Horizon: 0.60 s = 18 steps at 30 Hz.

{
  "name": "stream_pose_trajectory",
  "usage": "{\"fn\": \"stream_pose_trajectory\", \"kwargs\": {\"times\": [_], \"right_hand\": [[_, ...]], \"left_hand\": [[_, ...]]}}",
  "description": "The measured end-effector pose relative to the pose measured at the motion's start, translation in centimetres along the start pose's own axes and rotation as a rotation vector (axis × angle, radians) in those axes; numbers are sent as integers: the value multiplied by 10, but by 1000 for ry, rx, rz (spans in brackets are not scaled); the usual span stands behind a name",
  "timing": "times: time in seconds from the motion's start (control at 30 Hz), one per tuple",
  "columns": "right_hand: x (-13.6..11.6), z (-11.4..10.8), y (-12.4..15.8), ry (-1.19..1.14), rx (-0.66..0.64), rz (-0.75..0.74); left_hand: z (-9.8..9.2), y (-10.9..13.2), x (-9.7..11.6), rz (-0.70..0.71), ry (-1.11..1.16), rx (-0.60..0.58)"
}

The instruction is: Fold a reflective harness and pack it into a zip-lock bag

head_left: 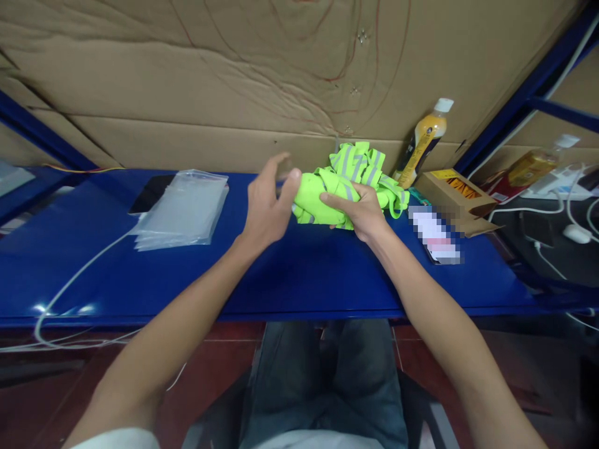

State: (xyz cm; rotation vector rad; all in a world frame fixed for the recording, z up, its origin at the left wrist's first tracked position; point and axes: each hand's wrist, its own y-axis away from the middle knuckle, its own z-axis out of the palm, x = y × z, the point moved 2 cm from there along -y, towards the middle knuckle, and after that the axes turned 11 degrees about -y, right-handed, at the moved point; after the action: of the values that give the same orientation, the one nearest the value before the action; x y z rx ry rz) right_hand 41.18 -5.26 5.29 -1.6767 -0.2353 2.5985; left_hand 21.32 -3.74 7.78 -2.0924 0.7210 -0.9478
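Observation:
My right hand (360,211) grips a folded bundle of neon-yellow reflective vest (322,193), its thumb pressed on top and the fingers underneath. Grey reflective stripes run across the fabric. Close to the left end of the bundle is my left hand (269,198), with thumb and fingers apart; the fingertips are slightly blurred. Whether its thumb touches the fabric I cannot tell. Behind the bundle lies a loose heap of the same neon-yellow striped material (360,162), against the cardboard wall.
Clear plastic bags (185,209) lie stacked on the blue table (299,274) at left, partly over a dark phone (150,192). At right are a drink bottle (423,143), an open cardboard box (456,193) and a phone with a blurred screen (435,237). A white cable (84,268) crosses the left side.

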Motion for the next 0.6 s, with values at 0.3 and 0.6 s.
{"fn": "stream_pose_trajectory", "kwargs": {"times": [0.3, 0.6], "right_hand": [[-2, 8, 9, 95, -57, 20], [-6, 2, 5, 418, -101, -92]], "left_hand": [[18, 19, 10, 262, -182, -273], [22, 20, 10, 95, -184, -387]]}}
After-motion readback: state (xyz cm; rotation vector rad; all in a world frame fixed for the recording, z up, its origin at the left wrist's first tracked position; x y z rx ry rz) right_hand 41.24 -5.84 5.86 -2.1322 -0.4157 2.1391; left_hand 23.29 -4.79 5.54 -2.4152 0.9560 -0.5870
